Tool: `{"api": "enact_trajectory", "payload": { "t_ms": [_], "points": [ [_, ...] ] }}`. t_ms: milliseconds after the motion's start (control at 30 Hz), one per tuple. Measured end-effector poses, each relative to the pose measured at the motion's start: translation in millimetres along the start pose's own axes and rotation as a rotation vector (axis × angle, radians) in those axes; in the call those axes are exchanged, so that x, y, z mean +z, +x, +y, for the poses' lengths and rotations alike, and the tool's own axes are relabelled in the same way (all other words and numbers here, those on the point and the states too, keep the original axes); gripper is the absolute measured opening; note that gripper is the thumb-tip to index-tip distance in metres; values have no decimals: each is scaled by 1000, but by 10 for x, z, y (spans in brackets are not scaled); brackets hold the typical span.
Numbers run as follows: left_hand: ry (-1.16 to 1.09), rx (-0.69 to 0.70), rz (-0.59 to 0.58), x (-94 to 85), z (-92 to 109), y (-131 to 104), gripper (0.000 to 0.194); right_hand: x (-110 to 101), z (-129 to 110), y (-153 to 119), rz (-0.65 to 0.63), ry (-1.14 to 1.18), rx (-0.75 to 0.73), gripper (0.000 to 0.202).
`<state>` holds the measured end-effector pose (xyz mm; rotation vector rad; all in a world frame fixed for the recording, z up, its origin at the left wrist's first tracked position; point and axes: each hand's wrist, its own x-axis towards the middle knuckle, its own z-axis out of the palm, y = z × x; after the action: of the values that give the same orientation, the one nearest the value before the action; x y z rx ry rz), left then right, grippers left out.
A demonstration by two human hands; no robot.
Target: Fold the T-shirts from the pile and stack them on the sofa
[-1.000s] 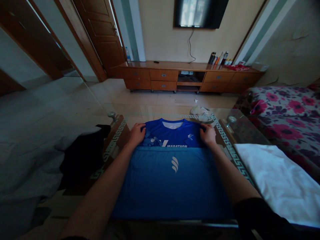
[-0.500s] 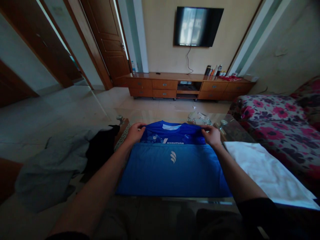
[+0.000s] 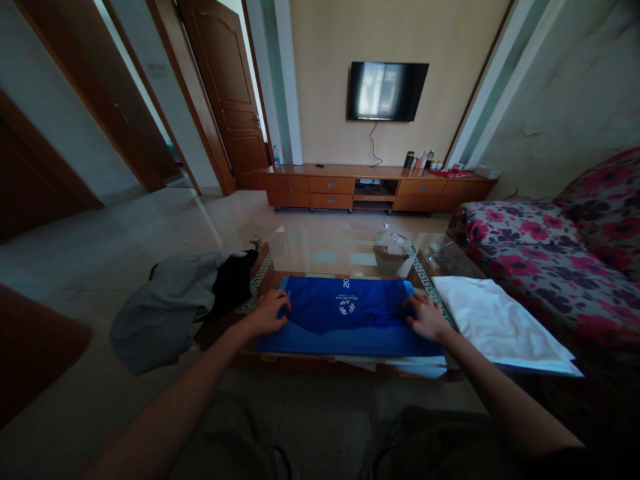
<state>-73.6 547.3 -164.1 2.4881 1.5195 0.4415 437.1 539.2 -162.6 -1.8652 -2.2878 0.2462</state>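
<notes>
A blue T-shirt (image 3: 333, 340) lies folded into a wide rectangle on the glass coffee table (image 3: 300, 247). Its darker upper layer is turned over towards me, with white print and a round emblem showing. At the left edge of that layer, my left hand (image 3: 270, 313) has its fingers curled closed on the cloth. My right hand (image 3: 426, 318) pinches the opposite edge in the same way. Both fingertips are partly hidden by the hands and dim light.
A folded white garment (image 3: 497, 320) lies to the right, beside the flowered sofa (image 3: 530, 260). Grey clothing (image 3: 170, 293) and a black garment (image 3: 235, 280) are heaped at the left. Beyond the table stands a low wooden TV cabinet (image 3: 330, 185).
Both hands have come towards me, bringing the T-shirt's collar end over onto the lower part. The collar and front lettering are now hidden, and the camera view has tilted up.
</notes>
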Motion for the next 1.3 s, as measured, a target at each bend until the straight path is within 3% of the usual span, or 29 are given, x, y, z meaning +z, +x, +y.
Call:
{"api": "enact_trajectory", "payload": {
  "t_ms": [100,200,433,567,700,867,1000,1167,1300],
  "points": [
    [39,108,-48,142,280,-35,51,123,-330,-42,-46,-16,-67,60],
    [19,205,-72,217,555,28,56,148,-587,-19,-110,21,-127,74],
    [44,315,-139,167,897,122,46,16,-608,-106,-189,98,-226,59],
    [94,348,-166,113,988,166,19,71,-553,-129,-186,97,-243,31],
    [77,315,-143,64,1020,191,16,73,-541,-98,-165,243,-287,15],
    [101,272,-177,88,947,173,40,50,-533,-77,-157,215,-305,15],
    [118,246,-216,139,876,181,26,91,-508,-68,-192,155,-269,17],
    [94,235,-232,159,777,181,23,130,-479,-48,-228,94,-247,8],
    [37,169,-270,215,691,255,13,108,-544,83,-235,71,-188,41]
  ]
}}
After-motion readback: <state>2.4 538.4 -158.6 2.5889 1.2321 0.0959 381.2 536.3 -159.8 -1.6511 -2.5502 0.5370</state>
